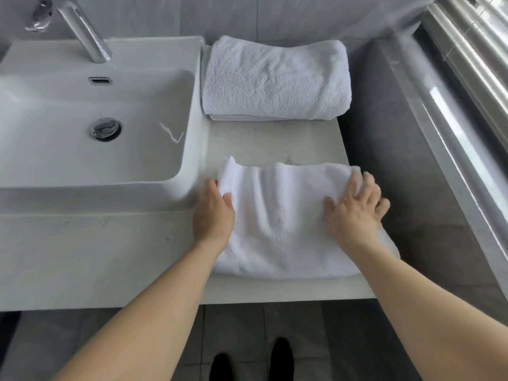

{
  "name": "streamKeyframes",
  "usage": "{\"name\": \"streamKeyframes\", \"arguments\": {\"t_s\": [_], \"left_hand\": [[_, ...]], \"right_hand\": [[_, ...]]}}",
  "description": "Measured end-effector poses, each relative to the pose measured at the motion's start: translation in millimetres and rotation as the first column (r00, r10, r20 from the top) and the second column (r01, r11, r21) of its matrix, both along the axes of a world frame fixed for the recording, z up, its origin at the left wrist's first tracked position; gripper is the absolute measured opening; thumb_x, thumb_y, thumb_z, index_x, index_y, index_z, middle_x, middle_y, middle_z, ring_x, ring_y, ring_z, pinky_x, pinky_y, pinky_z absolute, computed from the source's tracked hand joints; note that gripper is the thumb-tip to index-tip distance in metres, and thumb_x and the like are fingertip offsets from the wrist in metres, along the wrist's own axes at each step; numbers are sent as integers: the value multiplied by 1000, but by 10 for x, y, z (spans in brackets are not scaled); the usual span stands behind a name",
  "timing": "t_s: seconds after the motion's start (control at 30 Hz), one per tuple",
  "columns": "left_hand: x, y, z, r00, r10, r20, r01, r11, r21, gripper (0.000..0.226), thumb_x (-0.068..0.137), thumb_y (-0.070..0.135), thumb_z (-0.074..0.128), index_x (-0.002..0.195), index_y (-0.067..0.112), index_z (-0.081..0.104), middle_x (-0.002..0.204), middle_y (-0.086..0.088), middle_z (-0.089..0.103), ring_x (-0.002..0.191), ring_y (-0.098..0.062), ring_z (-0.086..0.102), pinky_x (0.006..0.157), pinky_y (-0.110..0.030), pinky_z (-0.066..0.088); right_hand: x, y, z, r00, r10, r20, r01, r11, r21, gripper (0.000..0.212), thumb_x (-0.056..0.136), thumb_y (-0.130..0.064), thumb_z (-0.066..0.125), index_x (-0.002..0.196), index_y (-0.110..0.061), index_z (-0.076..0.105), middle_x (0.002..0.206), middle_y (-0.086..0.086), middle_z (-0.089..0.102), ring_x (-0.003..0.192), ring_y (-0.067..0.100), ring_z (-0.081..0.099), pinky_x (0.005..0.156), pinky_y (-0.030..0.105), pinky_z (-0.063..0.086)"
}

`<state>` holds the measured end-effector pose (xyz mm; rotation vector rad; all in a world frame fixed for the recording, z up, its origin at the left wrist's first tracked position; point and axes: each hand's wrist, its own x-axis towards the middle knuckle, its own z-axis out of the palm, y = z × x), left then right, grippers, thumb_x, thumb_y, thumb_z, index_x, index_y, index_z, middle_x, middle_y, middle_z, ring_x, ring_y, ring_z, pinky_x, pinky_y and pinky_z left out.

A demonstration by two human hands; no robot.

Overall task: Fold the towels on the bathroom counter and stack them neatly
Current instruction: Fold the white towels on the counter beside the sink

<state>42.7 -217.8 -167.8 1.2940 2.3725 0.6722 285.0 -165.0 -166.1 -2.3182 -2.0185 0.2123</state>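
Note:
A white towel (280, 221), partly folded and rumpled, lies on the near part of the white counter (275, 141). My left hand (213, 213) is at its left edge, thumb on top and fingers tucked under the cloth, pinching it. My right hand (354, 207) lies flat on the towel's right side with fingers spread toward the far right corner. A thicker folded white towel (275, 78) sits at the back of the counter against the wall, apart from the near one.
A white basin (90, 127) with a chrome tap (82, 26) and drain fills the left. The counter ends just right of the towels, by a grey wall and a metal frame (467, 105). My shoes (253, 361) show on the tiled floor below.

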Motion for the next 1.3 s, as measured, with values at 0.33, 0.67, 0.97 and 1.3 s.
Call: {"name": "streamKeyframes", "arguments": {"t_s": [0.33, 0.67, 0.97, 1.3], "left_hand": [[-124, -280, -370, 776, -519, -359, 412, 847, -335, 69, 94, 56, 1, 157, 28, -2, 165, 0, -11, 151, -21, -16, 119, -46, -17], [-146, -50, -427, 778, -473, -414, 395, 880, -264, 68, 97, 55, 13, 158, 25, 12, 166, -2, 4, 152, -21, -2, 121, -47, -8], [-142, -55, -422, 780, -465, -417, 379, 883, -277, 68, 97, 54, 19, 157, 22, 18, 165, -4, 11, 152, -22, 4, 121, -49, -3], [-125, 6, -362, 764, -466, -445, 365, 882, -297, 70, 96, 55, 19, 156, 20, 24, 163, -7, 20, 150, -29, 14, 120, -53, -1]], "right_hand": [[-300, -97, -332, 905, 424, -29, -425, 898, -113, 71, 91, -71, 8, 153, -39, -4, 163, 0, -11, 149, 24, -13, 117, 53, -10], [-342, 97, -319, 911, 411, -24, -411, 905, -108, 72, 90, -71, 5, 154, -38, -4, 163, 0, -11, 149, 24, -14, 117, 53, -11], [-355, 120, -307, 899, 436, -32, -436, 888, -147, 73, 90, -70, 2, 154, -36, -9, 162, 2, -16, 148, 24, -19, 116, 52, -15], [-134, 76, -238, 756, 649, -80, -652, 738, -173, 75, 92, -69, 10, 155, -30, -2, 163, 5, -2, 150, 25, -6, 117, 51, -13]]}}
